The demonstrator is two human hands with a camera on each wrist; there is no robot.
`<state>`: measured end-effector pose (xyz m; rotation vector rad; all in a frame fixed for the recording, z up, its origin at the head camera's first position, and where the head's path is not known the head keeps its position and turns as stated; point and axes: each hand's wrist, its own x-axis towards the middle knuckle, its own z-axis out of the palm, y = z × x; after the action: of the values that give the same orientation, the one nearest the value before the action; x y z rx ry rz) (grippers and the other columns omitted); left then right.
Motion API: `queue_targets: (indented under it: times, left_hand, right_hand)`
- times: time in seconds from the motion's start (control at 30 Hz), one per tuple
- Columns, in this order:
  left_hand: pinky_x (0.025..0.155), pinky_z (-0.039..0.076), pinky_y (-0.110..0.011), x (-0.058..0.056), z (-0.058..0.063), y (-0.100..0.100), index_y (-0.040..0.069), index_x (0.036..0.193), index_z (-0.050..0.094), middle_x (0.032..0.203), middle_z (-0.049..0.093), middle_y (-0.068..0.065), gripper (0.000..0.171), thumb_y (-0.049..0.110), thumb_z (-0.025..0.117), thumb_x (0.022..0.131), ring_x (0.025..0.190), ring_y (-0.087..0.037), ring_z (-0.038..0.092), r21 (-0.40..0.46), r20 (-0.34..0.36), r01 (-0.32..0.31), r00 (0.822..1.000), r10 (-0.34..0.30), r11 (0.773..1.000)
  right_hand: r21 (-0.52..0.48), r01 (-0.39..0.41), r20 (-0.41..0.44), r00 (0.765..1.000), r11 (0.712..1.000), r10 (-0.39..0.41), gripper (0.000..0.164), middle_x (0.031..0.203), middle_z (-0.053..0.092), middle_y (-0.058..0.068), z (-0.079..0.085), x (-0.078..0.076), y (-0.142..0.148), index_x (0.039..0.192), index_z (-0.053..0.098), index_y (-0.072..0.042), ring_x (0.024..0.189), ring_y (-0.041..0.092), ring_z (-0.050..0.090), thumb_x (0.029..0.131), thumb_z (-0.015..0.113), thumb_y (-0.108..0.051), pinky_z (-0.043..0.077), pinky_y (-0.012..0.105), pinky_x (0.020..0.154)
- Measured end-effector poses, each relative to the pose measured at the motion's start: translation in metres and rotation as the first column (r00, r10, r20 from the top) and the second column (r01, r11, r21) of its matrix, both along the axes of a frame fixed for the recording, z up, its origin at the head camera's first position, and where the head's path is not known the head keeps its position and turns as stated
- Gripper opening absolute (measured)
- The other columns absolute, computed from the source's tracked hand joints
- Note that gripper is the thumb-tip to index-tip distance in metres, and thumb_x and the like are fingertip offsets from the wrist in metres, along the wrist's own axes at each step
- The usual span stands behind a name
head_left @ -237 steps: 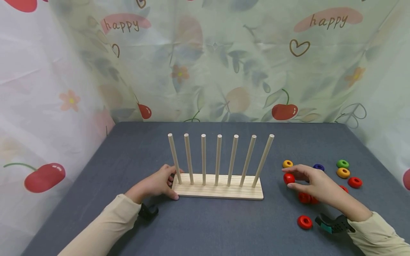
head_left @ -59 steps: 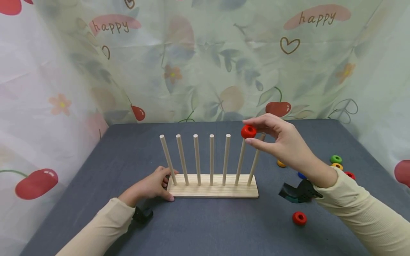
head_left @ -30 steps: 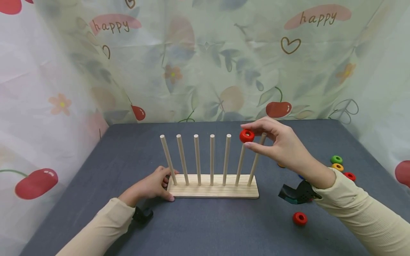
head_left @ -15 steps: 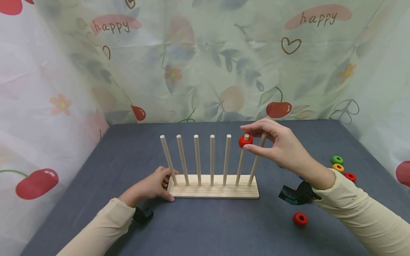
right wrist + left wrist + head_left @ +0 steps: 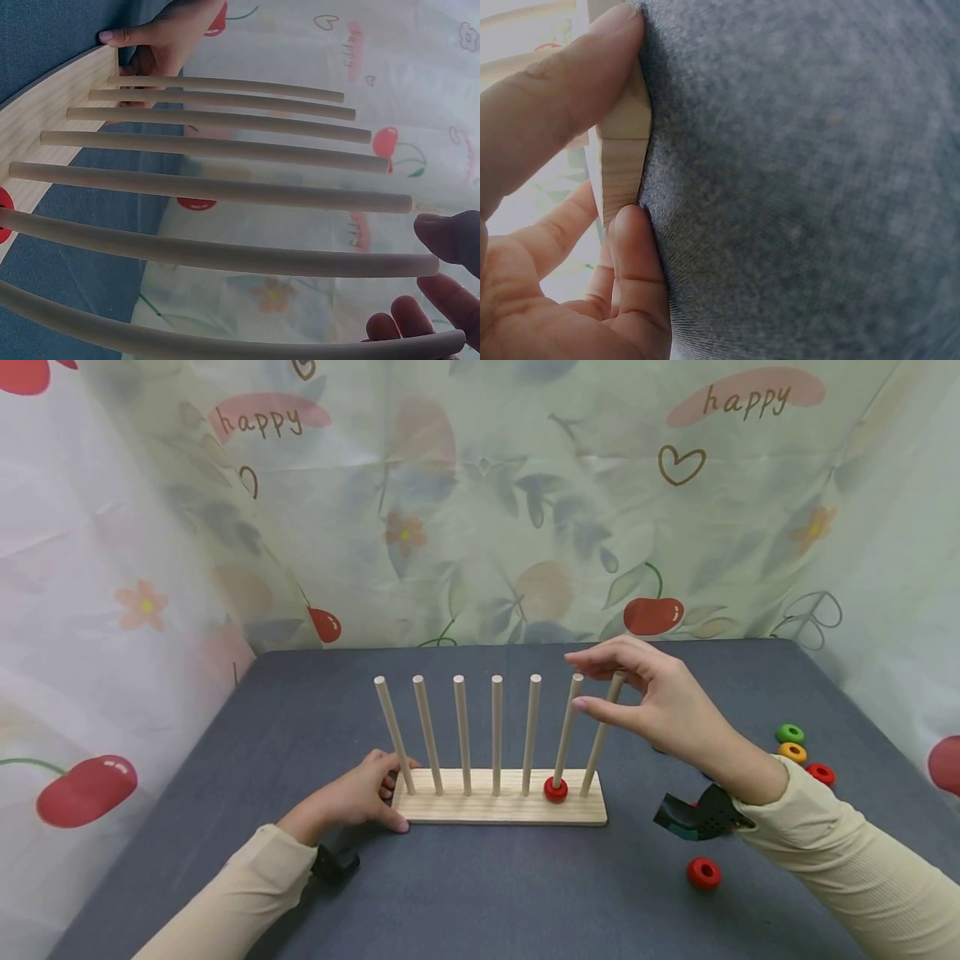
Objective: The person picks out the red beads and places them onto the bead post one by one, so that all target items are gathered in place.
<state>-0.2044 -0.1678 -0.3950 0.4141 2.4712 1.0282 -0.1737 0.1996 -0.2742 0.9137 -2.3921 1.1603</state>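
A wooden base (image 5: 468,808) carrying a row of several upright pegs stands on the dark tabletop. My left hand (image 5: 348,795) grips its left end, thumb at the front corner; in the left wrist view the thumb (image 5: 562,97) and fingers close on the wooden edge. Around the foot of the second peg (image 5: 567,727) from the right lies a red ring (image 5: 555,790), flat on the base. My right hand (image 5: 663,697) is at that peg's top, thumb and fingers parted on either side, holding nothing. In the right wrist view the ring (image 5: 4,215) is partly cut off.
Right of the base lie a red ring (image 5: 703,873) near the front and a green ring (image 5: 790,733), a yellow ring (image 5: 791,753) and another red ring (image 5: 821,774) farther back. My right forearm and black wrist strap (image 5: 697,814) partly hide other pieces. A printed curtain (image 5: 480,527) hangs behind.
My right hand brought a red ring from the right to the second peg from the right and let it go; it dropped to the base. My left hand keeps its grip.
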Motion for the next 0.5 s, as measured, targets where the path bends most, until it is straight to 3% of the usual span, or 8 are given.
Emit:
queue_targets:
  times: [0.5]
  left_hand:
    - [0.09,0.044,-0.046,-0.001,-0.0009,0.0006,0.006,0.134,0.05,0.116,0.04,-0.017,0.077,0.006,0.088,0.067,0.101,-0.027,0.05,-0.03,-0.015,-0.001,1.0,0.001,1.0]
  right_hand:
    - [-0.001,-0.008,-0.013,1.0,1.0,0.008,0.042,0.111,0.061,-0.004,0.0006,0.0007,0.0012,0.119,0.066,-0.011,0.101,0.004,0.059,0.08,0.077,-0.003,0.047,0.014,0.085]
